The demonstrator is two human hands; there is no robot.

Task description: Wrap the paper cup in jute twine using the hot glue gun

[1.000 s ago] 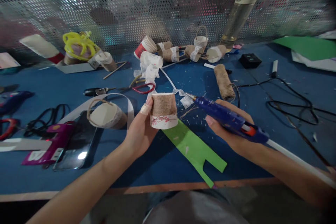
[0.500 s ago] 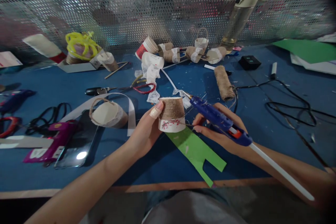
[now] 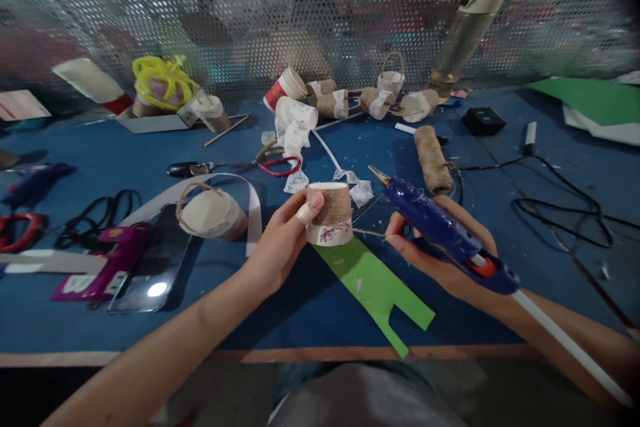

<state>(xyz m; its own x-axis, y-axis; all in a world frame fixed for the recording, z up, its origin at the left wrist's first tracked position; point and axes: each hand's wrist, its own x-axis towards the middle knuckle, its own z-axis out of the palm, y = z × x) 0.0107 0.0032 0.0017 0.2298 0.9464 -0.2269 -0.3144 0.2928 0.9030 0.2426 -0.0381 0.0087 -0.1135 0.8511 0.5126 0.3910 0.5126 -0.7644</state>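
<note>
Cup (image 3: 331, 217) pinched in left grip (image 3: 283, 243); right grip (image 3: 437, 267) clasps glue gun (image 3: 435, 221), pinching twine (image 3: 371, 233); green cutout (image 3: 367, 277) lies below; bottle (image 3: 467, 37) behind holds liquid (image 3: 443, 77).

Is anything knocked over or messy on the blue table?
Yes: toward the back, a white paper cup lies on its side, with crumpled white lace just in front. It looks odd because cups usually stand upright, though it may be deliberate.

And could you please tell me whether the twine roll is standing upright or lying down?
Lying down: the twine roll stretches lengthwise across the blue tabletop.
</note>
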